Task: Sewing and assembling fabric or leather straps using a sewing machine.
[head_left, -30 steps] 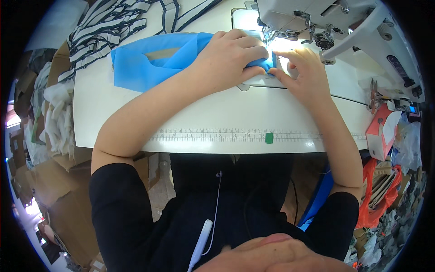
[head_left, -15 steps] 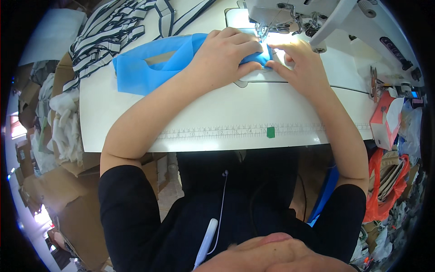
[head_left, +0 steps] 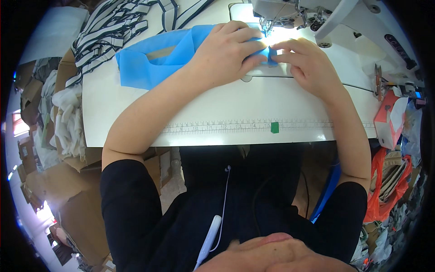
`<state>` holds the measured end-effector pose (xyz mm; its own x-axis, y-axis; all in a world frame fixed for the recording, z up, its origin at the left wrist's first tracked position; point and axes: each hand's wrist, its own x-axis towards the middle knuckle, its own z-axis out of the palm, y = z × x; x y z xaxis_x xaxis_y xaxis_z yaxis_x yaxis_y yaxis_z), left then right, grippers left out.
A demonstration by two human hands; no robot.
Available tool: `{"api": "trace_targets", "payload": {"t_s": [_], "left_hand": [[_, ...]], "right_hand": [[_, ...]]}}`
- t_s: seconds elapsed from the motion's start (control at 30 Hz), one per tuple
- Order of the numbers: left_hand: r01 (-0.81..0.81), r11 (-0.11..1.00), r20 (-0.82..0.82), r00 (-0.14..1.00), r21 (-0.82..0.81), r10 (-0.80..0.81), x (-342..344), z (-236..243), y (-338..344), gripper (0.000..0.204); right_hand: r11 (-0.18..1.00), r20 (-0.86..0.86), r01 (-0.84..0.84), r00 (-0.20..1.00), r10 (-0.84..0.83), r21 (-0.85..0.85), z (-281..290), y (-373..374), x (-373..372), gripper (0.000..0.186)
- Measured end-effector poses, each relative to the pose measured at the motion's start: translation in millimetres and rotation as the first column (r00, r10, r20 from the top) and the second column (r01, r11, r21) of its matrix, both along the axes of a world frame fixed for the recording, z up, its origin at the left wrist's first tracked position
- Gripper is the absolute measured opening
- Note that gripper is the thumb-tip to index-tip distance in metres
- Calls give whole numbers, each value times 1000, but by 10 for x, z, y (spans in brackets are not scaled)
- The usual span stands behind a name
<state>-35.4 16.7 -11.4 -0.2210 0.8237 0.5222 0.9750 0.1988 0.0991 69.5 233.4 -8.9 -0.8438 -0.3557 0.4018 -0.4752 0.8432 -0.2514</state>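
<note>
Blue fabric (head_left: 140,75) at upper centre looks light and soft, best held by its right end, where my left hand (head_left: 227,53) grips it and my right hand (head_left: 311,67) touches, pinching or not I cannot tell.

Seen from above, a person's two bare arms emerge from black fabric sleeves (head_left: 129,195) ending near the elbows. The bent left forearm (head_left: 165,97) slants up and rightward; the bare left hand (head_left: 231,52) lies palm down, knuckles raised, fingers pointing right, thumb spread below them. The right forearm (head_left: 346,120) rises more steeply, leaning inward. The bare right hand (head_left: 310,63) turns left, thumb and forefinger parted, their tips near the left hand's.
</note>
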Motion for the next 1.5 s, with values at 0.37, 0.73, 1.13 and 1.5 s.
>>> {"api": "trace_targets", "payload": {"t_s": [0.37, 0.73, 1.13, 1.5], "left_hand": [[-11, 999, 106, 994, 51, 6, 23, -34, 34, 16], [-53, 998, 266, 963, 26, 44, -8, 16, 78, 11], [-22, 997, 278, 961, 74, 1, -102, -33, 80, 11], [-46, 994, 244, 969, 100, 20, -38, -32, 113, 14]], "right_hand": [[1000, 90, -25, 996, 25, 6, 90, -6, 39, 33], [986, 40, -3, 999, -4, 165, 85, -78, 120, 26], [992, 11, 35, 999, -37, 119, 75, -106, 62, 27], [993, 65, 86, 994, -91, 81, 51, -104, 82, 28]]}}
